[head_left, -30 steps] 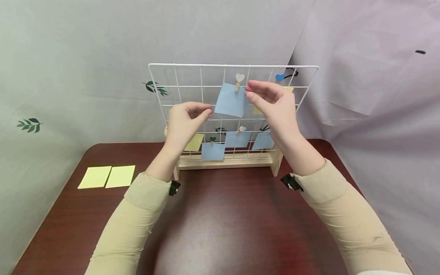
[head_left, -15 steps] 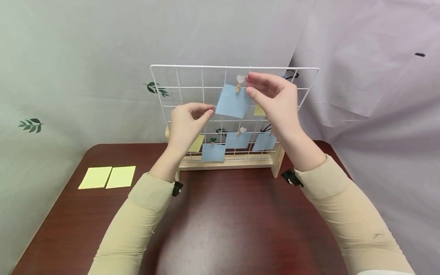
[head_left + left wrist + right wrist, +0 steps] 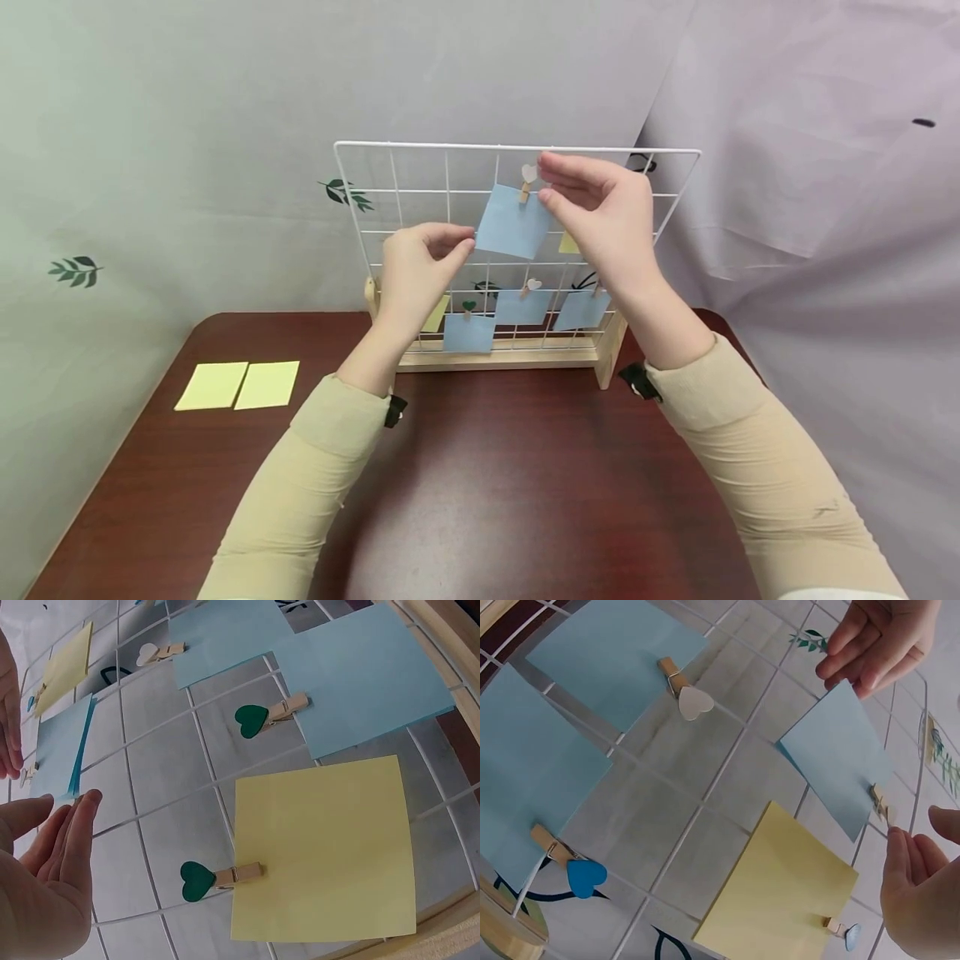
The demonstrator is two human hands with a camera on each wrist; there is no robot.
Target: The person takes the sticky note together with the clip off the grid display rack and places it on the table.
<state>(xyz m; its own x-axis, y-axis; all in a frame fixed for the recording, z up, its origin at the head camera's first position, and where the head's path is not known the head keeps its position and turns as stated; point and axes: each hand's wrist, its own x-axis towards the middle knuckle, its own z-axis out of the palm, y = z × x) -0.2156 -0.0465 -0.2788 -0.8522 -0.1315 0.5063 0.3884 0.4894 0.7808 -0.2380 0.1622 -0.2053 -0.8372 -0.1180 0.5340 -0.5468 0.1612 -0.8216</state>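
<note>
A blue sticky note hangs tilted on a white wire grid, fixed near its top by a small wooden clothespin with a white heart. Thumb and fingertips of my left hand meet at the note's lower left edge and pinch its corner. In the right wrist view a second blue layer shows behind that note. My right hand is beside the clothespin, fingertips at the white heart, thumb parted from the fingers. Behind this hand, a yellow note hangs from a blue-heart clothespin, mostly hidden in the head view.
Lower on the grid hang several clipped notes, among them a blue one and a yellow one. A wooden base holds the grid upright on the dark red table. Two yellow sticky pads lie at the left.
My right hand has risen slightly from the note's right edge to the heart, and its thumb and fingers have spread apart. My left hand stays at the note's corner.
</note>
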